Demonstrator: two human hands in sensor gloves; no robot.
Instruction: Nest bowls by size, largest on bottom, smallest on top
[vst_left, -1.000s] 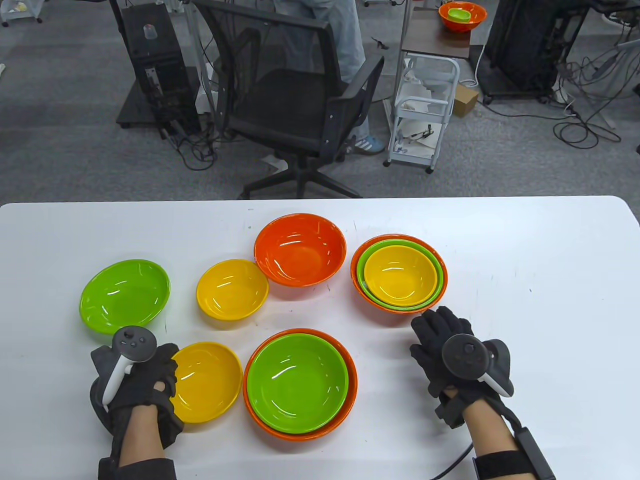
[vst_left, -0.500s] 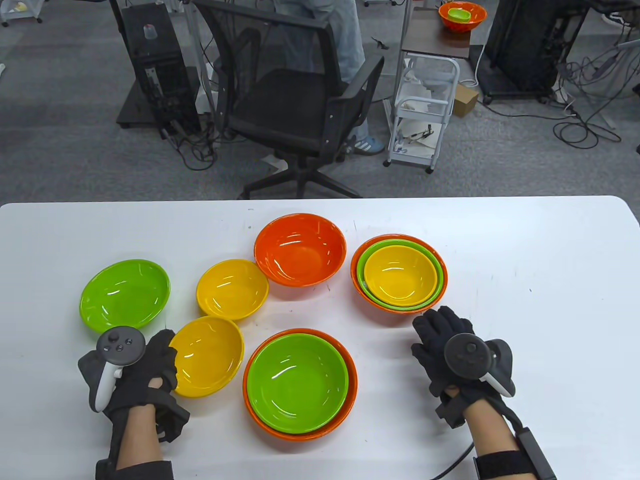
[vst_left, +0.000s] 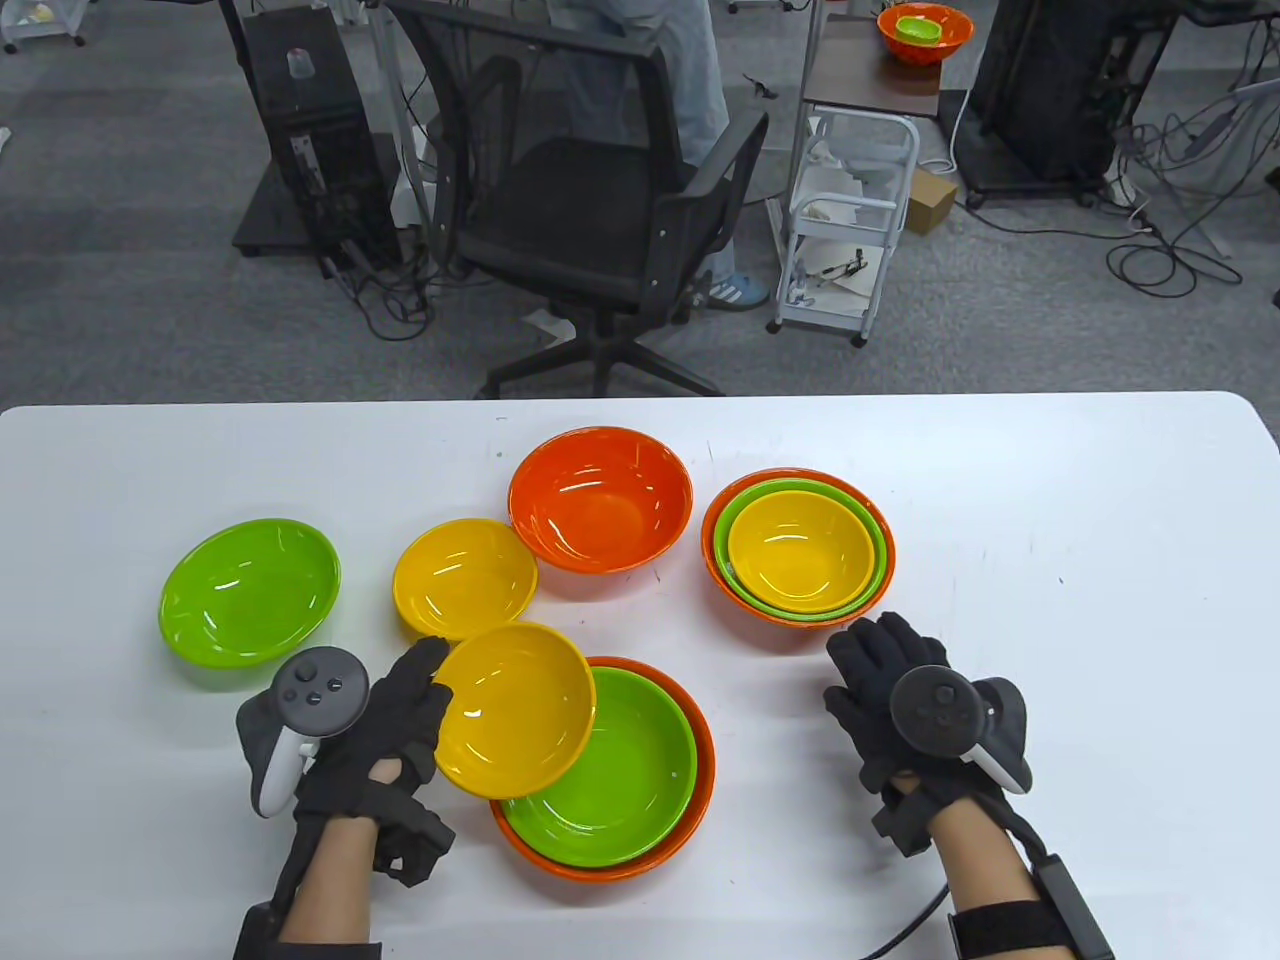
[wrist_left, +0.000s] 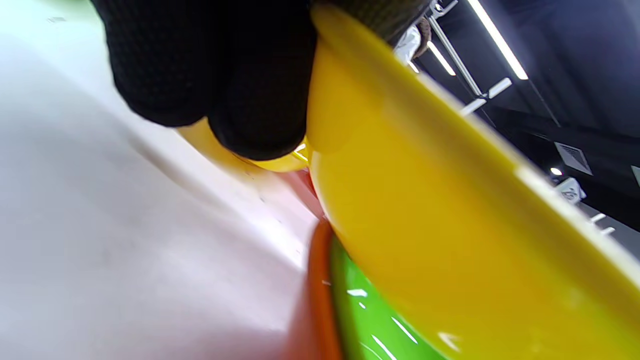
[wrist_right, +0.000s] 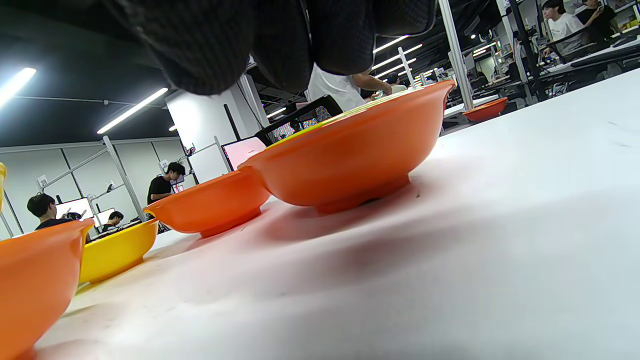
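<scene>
My left hand (vst_left: 400, 715) grips a small yellow bowl (vst_left: 515, 708) by its left rim and holds it tilted in the air, over the left edge of a green bowl (vst_left: 625, 785) nested in an orange bowl (vst_left: 700, 790). The left wrist view shows my fingers (wrist_left: 250, 100) on the yellow bowl (wrist_left: 450, 225), above the green bowl (wrist_left: 370, 320). My right hand (vst_left: 890, 680) lies flat on the table, empty, just below a finished stack with a yellow bowl (vst_left: 800, 552) in green in orange (wrist_right: 350, 155). A lone orange bowl (vst_left: 600, 498), another yellow bowl (vst_left: 462, 575) and a green bowl (vst_left: 250, 590) stand apart.
The white table (vst_left: 1050, 560) has bare surface at the right and along the front edge. A black office chair (vst_left: 590, 200) and a white cart (vst_left: 850, 220) stand on the floor beyond the far edge.
My left hand lifted the yellow bowl off the table and carried it right, tilting it over the green and orange pair. My right hand stayed put.
</scene>
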